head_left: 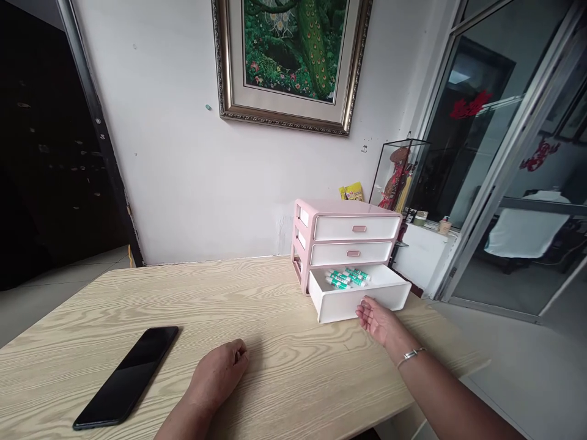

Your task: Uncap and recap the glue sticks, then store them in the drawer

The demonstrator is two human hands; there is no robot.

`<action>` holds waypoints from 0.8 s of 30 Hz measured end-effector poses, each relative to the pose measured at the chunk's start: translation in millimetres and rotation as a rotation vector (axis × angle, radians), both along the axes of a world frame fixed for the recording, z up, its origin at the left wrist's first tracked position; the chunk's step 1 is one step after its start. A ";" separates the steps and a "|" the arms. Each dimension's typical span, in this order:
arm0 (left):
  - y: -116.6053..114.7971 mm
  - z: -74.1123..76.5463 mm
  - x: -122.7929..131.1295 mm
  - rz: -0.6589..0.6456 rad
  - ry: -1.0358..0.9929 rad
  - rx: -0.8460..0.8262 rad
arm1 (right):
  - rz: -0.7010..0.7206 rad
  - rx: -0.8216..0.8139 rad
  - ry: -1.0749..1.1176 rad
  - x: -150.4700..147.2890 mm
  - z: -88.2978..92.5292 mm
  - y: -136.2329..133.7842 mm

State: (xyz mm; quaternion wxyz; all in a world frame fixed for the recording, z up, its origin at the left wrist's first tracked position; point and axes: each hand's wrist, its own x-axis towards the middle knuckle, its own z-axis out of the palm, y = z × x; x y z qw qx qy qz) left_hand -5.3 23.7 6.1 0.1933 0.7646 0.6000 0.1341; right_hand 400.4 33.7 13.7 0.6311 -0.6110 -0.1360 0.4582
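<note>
A pink drawer unit [343, 214] with three white drawers stands near the table's far right edge. Its bottom drawer [362, 299] is pulled out and holds several green-and-white tubes [347, 278]. My right hand [378, 322] is at the front of that drawer, palm up, fingers apart and touching or nearly touching its front panel. A silver bracelet sits on that wrist. My left hand [217, 376] rests on the wooden table [229, 305], fingers curled under, with nothing visible in it.
A black phone [128, 374] lies face up on the table at the left. A framed peacock picture [293, 58] hangs on the wall behind. A glass display case [398, 174] and a white cabinet stand beyond the table's right edge, beside glass doors.
</note>
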 end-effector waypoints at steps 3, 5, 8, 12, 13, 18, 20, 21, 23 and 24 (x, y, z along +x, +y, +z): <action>0.4 -1.5 -0.7 0.001 0.005 -0.002 | -0.008 -0.025 0.005 -0.1 -0.4 -16.3; 1.3 -3.3 -1.3 -0.001 0.006 -0.005 | -0.005 -0.037 0.009 0.6 -2.1 -25.0; 1.9 -5.0 -1.6 -0.010 0.006 -0.005 | 0.053 -0.096 -0.029 5.4 -3.6 -36.3; 0.1 -2.4 -0.2 -0.014 0.013 -0.005 | 0.236 -0.243 -0.292 13.2 12.9 -49.0; -0.3 -1.4 0.2 -0.016 0.017 -0.008 | 0.238 -0.215 -0.370 13.7 22.0 -51.3; 1.5 -4.6 0.2 -0.018 0.029 -0.007 | 0.186 0.086 -0.763 5.3 78.0 -42.9; 3.5 -9.5 -0.4 -0.017 0.025 0.000 | 0.230 0.065 -0.917 1.1 91.9 -25.9; 4.5 -11.9 -0.7 -0.017 0.022 0.002 | 0.274 0.034 -0.976 -0.4 95.1 -14.8; 5.7 -15.4 -1.2 -0.018 0.013 0.009 | 0.363 -0.032 -1.031 -2.6 95.0 10.3; 6.0 -16.2 -1.3 -0.021 0.007 0.015 | 0.393 -0.050 -1.039 -3.5 92.5 23.1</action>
